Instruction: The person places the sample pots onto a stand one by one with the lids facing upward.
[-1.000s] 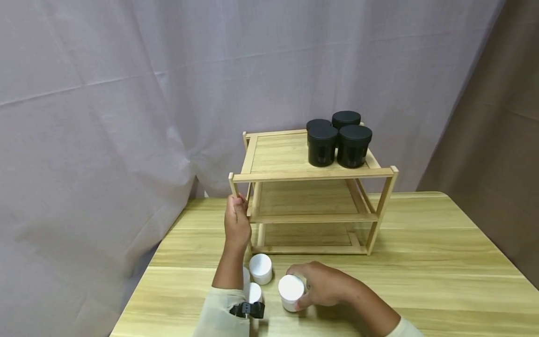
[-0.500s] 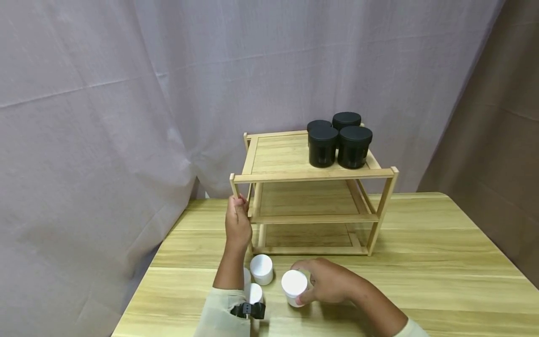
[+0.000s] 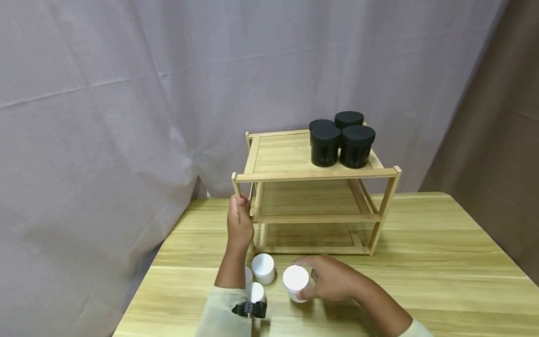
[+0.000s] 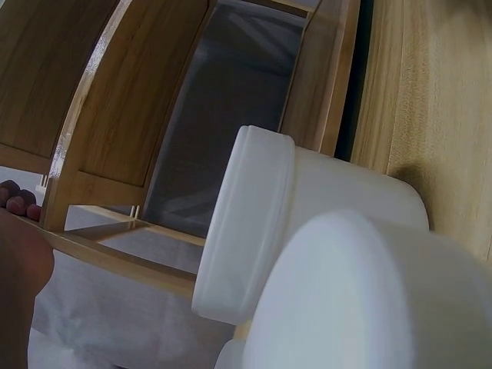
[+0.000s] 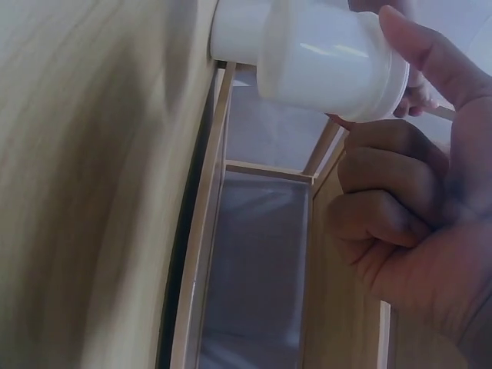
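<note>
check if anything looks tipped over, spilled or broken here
Nothing stands out. The four black jars stand upright on the rack, the white jars on the table look upright, though the left arm partly hides some, and the held jar in the right hand shows no damage. I see no spill.

Tbl (image 3: 438,252), rack (image 3: 280,154) (blk jars (image 3: 324,149) atop), wht jars (image 3: 264,270)

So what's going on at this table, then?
A person's left hand grips a wooden rack by its front left post, while the right hand holds a white jar in front of the rack. Four black jars stand together on the top shelf, toward the right. More white jars stand on the table near the left forearm.
</note>
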Tool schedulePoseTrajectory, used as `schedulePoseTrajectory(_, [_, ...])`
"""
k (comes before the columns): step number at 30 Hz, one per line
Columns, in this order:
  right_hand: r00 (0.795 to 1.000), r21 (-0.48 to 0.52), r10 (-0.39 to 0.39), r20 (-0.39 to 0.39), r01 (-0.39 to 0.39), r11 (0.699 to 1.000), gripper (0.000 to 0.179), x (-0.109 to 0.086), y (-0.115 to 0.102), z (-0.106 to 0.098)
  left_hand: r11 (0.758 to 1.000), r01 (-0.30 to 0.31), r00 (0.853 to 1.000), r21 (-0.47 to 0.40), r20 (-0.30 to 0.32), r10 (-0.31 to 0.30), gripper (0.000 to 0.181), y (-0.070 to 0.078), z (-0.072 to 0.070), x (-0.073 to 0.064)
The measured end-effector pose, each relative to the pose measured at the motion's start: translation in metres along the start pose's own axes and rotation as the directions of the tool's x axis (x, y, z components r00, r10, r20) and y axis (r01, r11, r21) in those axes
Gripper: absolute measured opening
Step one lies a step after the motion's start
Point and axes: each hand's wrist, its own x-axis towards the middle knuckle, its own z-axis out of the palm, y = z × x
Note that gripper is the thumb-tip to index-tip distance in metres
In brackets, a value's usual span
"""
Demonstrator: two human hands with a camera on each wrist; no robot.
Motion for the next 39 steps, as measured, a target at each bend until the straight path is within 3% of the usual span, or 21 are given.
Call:
schedulePoseTrajectory(13, [0.997,0.001,-0.021,-0.07,0.021,1.0,0.057,-0.001,-0.003,-0.007,0.999,-0.031,1.0,-0.005,-0.001,0.031,0.072,0.0,0.0,0.002])
schedulePoseTrajectory(21, [0.997,0.017,-0.024,-0.077,0.025,1.0,0.058,-0.002,-0.008,-0.013,1.0,-0.02,1.0,0.003,-0.001,0.02,0.075,0.0,0.0,0.002])
schedulePoseTrajectory(30, [0.992,-0.092,-0.11,-0.062,0.104,0.99,0.062,-0.007,-0.027,-0.041,0.999,0.002,1.0,0.033,-0.011,-0.002,0.071,-0.001,-0.001,0.0])
schedulePoseTrajectory(34, [0.995,-0.113,-0.092,-0.044,0.086,0.99,0.064,-0.009,-0.04,-0.054,1.0,-0.006,1.0,0.03,-0.013,0.007,0.073,0.0,-0.001,0.0])
schedulePoseTrajectory(39, [0.995,-0.155,-0.087,-0.052,0.078,0.985,0.061,-0.011,-0.053,-0.068,1.0,-0.001,1.0,0.016,-0.016,0.001,0.058,0.001,0.0,-0.001])
